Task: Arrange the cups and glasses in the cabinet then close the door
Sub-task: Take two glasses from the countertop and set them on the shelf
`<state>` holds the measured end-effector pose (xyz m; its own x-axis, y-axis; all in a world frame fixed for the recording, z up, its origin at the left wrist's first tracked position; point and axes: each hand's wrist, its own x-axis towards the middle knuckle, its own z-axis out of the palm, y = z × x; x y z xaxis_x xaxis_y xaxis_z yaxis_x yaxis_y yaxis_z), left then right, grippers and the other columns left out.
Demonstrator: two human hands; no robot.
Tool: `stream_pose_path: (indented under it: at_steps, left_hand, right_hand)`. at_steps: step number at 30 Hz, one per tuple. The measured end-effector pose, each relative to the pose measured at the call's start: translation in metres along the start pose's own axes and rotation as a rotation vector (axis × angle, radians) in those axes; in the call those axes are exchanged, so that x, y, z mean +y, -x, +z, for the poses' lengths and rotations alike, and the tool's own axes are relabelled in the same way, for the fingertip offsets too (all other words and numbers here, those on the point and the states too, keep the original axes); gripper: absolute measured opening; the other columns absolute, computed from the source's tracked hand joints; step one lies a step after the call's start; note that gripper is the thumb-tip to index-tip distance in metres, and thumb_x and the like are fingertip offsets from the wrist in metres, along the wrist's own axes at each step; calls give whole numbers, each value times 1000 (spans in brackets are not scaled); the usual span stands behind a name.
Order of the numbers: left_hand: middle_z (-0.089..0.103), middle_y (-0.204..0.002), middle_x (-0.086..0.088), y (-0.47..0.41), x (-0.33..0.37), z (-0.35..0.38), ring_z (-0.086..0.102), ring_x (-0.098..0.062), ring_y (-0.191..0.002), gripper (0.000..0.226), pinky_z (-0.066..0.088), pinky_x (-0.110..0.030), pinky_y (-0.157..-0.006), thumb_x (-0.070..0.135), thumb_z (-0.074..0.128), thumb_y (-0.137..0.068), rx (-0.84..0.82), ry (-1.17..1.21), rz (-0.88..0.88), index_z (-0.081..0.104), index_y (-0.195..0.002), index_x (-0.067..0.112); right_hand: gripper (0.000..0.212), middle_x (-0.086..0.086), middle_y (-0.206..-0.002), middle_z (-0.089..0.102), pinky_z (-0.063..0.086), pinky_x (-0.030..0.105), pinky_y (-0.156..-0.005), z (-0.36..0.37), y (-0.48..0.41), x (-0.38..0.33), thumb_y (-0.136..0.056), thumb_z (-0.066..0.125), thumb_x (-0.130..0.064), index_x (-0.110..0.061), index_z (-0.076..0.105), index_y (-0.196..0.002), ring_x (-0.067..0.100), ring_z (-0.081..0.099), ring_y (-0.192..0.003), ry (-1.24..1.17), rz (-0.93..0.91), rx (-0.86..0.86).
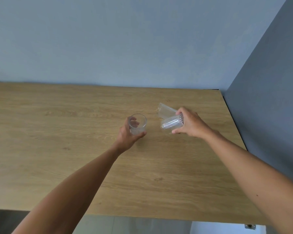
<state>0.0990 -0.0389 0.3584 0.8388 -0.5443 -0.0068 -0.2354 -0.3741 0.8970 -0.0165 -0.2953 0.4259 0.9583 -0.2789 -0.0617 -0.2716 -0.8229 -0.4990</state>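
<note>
My left hand [128, 135] grips a clear ribbed glass [137, 124] that stands upright on the wooden counter [57, 132], fingers wrapped around its far side. My right hand [191, 123] holds two clear ribbed glasses by their bases, both tilted with their mouths pointing left. The nearer tilted glass [172, 124] sits in front of the farther tilted glass [164, 111]. The two tilted glasses are blurred. No cabinet or door is in view.
The counter runs left to right against a pale blue wall [125, 39]. A darker grey wall [269, 98] bounds the counter's right side. The front edge of the counter lies near the bottom, with pale fronts [134, 225] below it.
</note>
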Motion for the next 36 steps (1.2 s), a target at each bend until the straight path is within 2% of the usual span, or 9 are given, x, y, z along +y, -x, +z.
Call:
stream_pose_path:
  at_steps: [3,8,12,16,19,24,30,34,36]
  left_hand:
    - [61,-118,-2,4,4,-13,59,-13,-110,69,45,-14,-82,33,84,-75,18,27,-4,43,-129,19]
    - [58,-120,1,15,9,-39,59,-8,-109,67,47,-19,-86,34,84,-75,50,57,35,44,-128,20]
    - [56,-121,3,29,10,-57,58,-4,-107,67,49,-24,-88,34,84,-75,22,57,69,44,-127,22]
    - [55,-113,10,46,6,-68,57,0,-104,66,48,-21,-83,31,84,-75,-4,70,83,44,-127,21]
    - [55,-113,7,60,0,-75,58,-5,-104,63,52,-29,-86,30,85,-75,-23,74,92,46,-124,21]
    - [58,-110,11,88,-13,-76,61,-11,-106,63,53,-41,-92,36,86,-71,3,38,75,47,-120,26]
    - [56,-110,11,131,-13,-59,60,-10,-103,62,54,-42,-90,41,85,-71,13,46,58,47,-118,27]
    - [55,-110,10,168,-4,-48,60,-10,-100,60,53,-39,-87,43,84,-70,26,58,69,46,-115,30]
    - [56,-110,8,190,1,-42,60,-8,-99,58,52,-36,-86,40,84,-72,34,66,73,47,-115,29]
  right_hand:
    - [71,-5,-107,58,46,26,-72,7,11,-8,-58,93,-39,-22,49,-111,13,57,-94,-340,145,124]
    - [75,1,-115,66,48,30,-80,32,38,-28,-50,94,-42,-23,56,-112,18,60,-98,-1098,299,218]
    - [91,-3,-129,63,36,26,-70,58,65,-48,-56,89,-51,-17,51,-131,10,60,-106,-1320,397,282]
    - [92,6,-116,66,39,26,-72,83,89,-62,-34,96,-55,-15,56,-106,22,59,-104,-1397,424,318]
    - [98,6,-112,67,45,27,-79,94,102,-67,-29,100,-48,-14,52,-107,24,64,-108,-1419,420,308]
    - [58,1,-126,66,43,36,-106,99,127,-73,-67,88,-26,-19,62,-119,22,58,-125,-1498,350,223]
    - [88,1,-124,69,46,27,-92,98,158,-74,-52,95,-42,-17,60,-129,15,64,-113,-1462,257,179]
    - [98,7,-116,66,50,34,-91,99,188,-72,-49,98,-31,-8,49,-130,21,62,-109,-1422,215,176]
    - [88,9,-118,63,50,37,-92,102,206,-71,-56,93,-20,-9,45,-129,21,61,-109,-1375,193,176]
